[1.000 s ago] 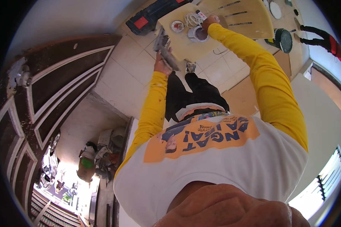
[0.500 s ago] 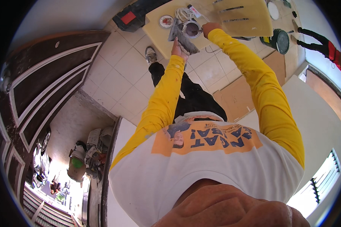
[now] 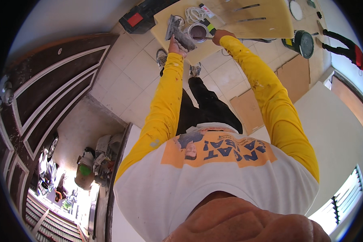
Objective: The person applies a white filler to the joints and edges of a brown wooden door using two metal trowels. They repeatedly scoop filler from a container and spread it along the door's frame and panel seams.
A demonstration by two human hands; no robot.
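"As you're standing at that yellow chair [image 3: 270, 28], what are you holding?"

"My left grip [image 3: 177, 46] is clasping a flat grey tool [image 3: 183, 39], which is hovering just left of the open can [image 3: 190, 33] on the seat."

"And your right grip [image 3: 223, 37]?"

"That one is grasping a thin tool [image 3: 205, 38]; its end is probably reaching over the can's mouth, but it's showing too small for me to be sure. A white cord [image 3: 195, 14] is lying coiled just beyond the can."
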